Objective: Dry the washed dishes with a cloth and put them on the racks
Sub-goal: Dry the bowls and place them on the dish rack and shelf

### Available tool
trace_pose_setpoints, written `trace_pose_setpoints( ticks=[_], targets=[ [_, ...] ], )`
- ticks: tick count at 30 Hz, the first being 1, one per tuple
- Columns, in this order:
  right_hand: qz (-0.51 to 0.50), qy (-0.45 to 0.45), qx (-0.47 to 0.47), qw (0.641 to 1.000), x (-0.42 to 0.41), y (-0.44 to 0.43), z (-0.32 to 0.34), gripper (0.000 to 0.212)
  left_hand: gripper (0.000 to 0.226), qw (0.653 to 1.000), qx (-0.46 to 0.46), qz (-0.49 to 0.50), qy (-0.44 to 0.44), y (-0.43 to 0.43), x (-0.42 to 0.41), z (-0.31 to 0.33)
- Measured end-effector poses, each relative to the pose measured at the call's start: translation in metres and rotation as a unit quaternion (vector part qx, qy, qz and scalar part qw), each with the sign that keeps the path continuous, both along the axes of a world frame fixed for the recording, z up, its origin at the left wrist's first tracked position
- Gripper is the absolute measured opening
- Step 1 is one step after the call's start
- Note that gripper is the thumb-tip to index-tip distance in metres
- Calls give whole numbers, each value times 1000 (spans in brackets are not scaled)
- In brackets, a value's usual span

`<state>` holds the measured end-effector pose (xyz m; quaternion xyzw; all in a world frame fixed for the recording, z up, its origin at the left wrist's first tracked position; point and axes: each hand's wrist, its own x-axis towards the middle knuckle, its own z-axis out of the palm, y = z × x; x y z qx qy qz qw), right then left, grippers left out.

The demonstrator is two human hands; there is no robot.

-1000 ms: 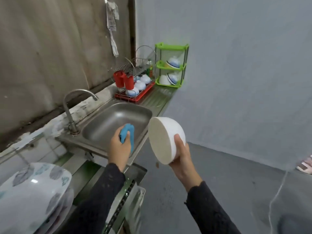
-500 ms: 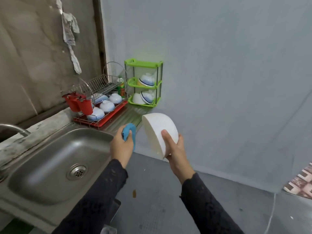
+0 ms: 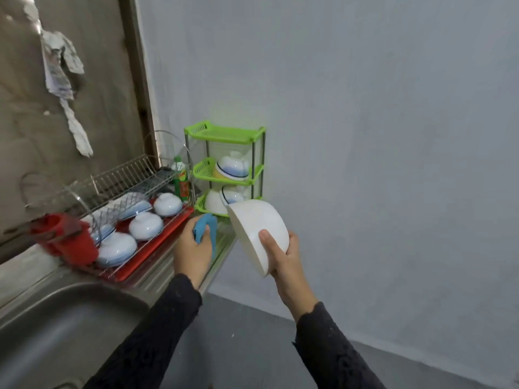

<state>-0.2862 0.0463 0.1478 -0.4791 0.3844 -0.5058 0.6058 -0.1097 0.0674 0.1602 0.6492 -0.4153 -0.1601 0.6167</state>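
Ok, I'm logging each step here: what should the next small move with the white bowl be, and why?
Probably ease the white bowl forward onto the green rack, rim down. The right hand grips it just before the rack, the left hand holds the blue cloth bunched, off the bowl, and a blue-striped bowl on its middle tier sits inverted.

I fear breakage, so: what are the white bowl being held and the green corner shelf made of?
The white bowl looks matt and plain: ceramic or melamine, I cannot tell which. The green shelf looks like glossy moulded plastic, with slotted sides, on thin shiny posts, probably metal.
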Motion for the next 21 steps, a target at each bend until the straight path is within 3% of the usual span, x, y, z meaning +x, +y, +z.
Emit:
trace_pose_setpoints(
  ticks=[8, 14, 21],
  targets=[
    [24, -18, -61, 998, 54, -165, 69, 90, 29, 999, -34, 27, -18, -162, 49, 55],
    [42, -24, -110, 993, 71, -232, 89, 86, 21, 997, -68, 24, -8, -226, 65, 58],
    [84, -31, -175, 980, 92, -324, 124, 82, 26, 990, -95, 91, -41, -286, 81, 64]
  ],
)
